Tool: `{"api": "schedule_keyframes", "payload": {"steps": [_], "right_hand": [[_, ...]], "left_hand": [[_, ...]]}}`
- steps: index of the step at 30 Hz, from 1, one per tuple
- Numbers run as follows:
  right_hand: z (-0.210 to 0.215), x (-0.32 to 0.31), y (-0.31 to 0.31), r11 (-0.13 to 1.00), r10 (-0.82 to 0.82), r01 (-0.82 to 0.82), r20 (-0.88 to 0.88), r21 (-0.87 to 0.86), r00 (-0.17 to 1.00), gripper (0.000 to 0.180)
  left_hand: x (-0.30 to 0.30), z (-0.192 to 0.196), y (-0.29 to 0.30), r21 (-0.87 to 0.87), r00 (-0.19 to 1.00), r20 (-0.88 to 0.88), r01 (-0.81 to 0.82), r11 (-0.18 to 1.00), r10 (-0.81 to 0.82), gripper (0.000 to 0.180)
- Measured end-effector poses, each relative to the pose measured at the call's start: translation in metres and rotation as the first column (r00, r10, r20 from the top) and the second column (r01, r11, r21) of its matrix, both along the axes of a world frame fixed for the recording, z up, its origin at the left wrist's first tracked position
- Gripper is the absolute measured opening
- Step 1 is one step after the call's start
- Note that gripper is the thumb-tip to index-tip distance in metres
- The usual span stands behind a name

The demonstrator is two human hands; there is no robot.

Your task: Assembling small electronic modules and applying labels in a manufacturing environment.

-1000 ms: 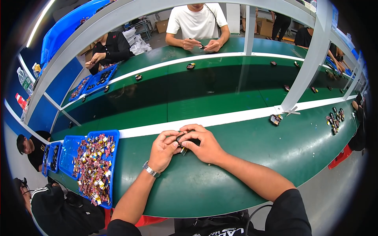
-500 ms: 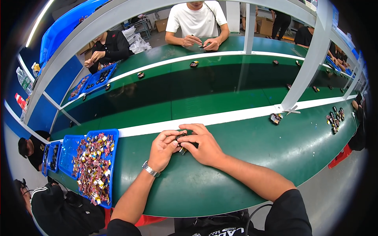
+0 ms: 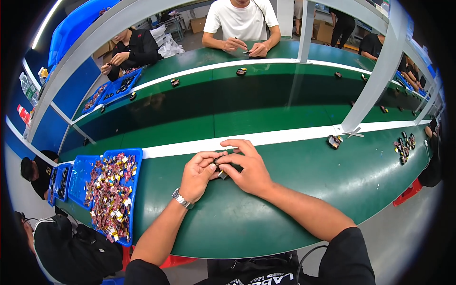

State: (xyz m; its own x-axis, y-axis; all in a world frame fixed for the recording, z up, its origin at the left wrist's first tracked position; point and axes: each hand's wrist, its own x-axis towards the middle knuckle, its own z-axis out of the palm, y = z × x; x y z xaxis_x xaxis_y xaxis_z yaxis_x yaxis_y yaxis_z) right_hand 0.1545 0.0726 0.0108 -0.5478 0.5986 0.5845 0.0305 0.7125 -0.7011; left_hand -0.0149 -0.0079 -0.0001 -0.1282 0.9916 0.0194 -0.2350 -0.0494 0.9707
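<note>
Over the green bench (image 3: pixel 294 209) I hold a small black plastic housing (image 3: pixel 218 161) with a silver block (image 3: pixel 222 175) showing below it. My left hand (image 3: pixel 198 173) is closed around its left side, thumb and fingertips pinching it. From the right, my right hand (image 3: pixel 249 171) presses on it with thumb and forefinger, the other fingers arched above. Much of the housing is hidden by my fingers. To the left of my left hand, a blue tray (image 3: pixel 137 185) holds a heap of small reddish circuit pieces (image 3: pixel 111 199) with white and yellow parts.
Beyond a white rail (image 3: pixel 180 148) runs a green belt (image 3: pixel 190 126) carrying several small assemblies. One loose assembly (image 3: pixel 334 141) lies by a grey post (image 3: pixel 368 85); several more (image 3: pixel 404 147) lie farther right. Another blue tray (image 3: pixel 78 183) adjoins mine. Co-workers sit across and beside me.
My right fingers have shifted on the housing, and the silver block shows more plainly under it. The view has moved slightly. At the far left, a co-worker's hands have come apart.
</note>
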Motion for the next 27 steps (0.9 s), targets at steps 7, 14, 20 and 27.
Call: {"api": "schedule_keyframes", "payload": {"steps": [7, 14, 20, 27], "right_hand": [[-0.0037, -0.0018, 0.0049, 0.999, 0.018, -0.018, -0.012, -0.035, 1.000, 0.010], [-0.0049, -0.0001, 0.0085, 0.957, 0.118, -0.134, -0.078, -0.257, 0.990, 0.010], [-0.0032, -0.0012, 0.0055, 0.941, 0.137, -0.153, -0.075, -0.303, 0.988, 0.012], [-0.0016, -0.0003, 0.0032, 0.933, 0.159, -0.179, -0.090, -0.313, 0.983, 0.011]], "left_hand": [[-0.0018, -0.0036, 0.0002, -0.049, 0.999, -0.003, 0.039, 0.998, -0.039, 0.026], [0.0028, -0.0001, -0.0003, 0.008, 0.997, 0.083, -0.004, 1.000, 0.003, 0.021], [0.0030, -0.0026, -0.0016, 0.035, 0.997, -0.019, -0.080, 0.996, 0.081, 0.016], [0.0060, -0.0057, -0.0018, 0.134, 0.961, -0.190, -0.177, 0.975, 0.201, 0.013]]}}
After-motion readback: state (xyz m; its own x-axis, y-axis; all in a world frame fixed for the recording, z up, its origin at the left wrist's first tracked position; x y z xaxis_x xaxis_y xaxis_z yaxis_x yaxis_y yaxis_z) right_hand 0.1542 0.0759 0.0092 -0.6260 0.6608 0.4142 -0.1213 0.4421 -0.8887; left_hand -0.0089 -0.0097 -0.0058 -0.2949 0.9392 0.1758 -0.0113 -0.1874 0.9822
